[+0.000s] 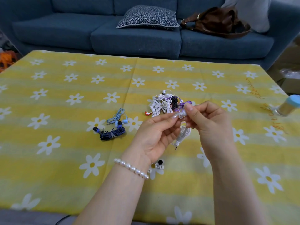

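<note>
pinching a white earphone (181, 114) between curled fingertips, the left hand (152, 137) and right hand (209, 120) meet at its bud; its coiled cable (184, 133) hangs just below the fingers; a tangled earphone pile (165, 103) lies just beyond them

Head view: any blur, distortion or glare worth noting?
Head view: soft, even light, no glare; wide-angle bending curves the sofa; the jar at the right edge is smeared; the left hand and right hand pinching the white earphones look soft.

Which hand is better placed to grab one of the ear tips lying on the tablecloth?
Left, probably. Both pinch the white earphone, but the ear tips lie near the left hand, by its wrist; the right hand is farther off.
</note>
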{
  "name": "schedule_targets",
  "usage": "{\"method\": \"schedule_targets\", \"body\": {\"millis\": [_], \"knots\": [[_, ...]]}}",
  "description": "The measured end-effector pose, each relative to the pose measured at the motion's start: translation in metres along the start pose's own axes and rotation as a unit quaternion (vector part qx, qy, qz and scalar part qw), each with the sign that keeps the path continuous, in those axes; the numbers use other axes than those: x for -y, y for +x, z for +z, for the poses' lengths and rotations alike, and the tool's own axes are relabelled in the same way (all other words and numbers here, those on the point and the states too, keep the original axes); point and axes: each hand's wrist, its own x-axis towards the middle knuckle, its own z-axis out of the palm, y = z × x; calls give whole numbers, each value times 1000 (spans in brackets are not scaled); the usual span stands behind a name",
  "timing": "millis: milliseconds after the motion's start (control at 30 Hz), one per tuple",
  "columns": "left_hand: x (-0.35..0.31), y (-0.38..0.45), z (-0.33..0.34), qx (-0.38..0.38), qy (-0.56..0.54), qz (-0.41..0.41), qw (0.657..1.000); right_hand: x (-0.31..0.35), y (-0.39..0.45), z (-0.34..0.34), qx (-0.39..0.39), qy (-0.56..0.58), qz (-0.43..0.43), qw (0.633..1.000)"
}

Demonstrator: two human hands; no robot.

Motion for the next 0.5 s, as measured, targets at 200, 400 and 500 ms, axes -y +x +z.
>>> {"method": "schedule_targets", "body": {"millis": [200, 400, 500], "knots": [[0, 0, 1, -12, -4, -3, 1000, 0, -1, 1, -7, -28, -30, 999], [1, 0, 1, -20, -7, 0, 1000, -2, 0, 1, -10, -46, -38, 998], [1, -1, 2, -22, -15, -1, 1000, -4, 1, 1, -24, -54, -45, 997]]}}
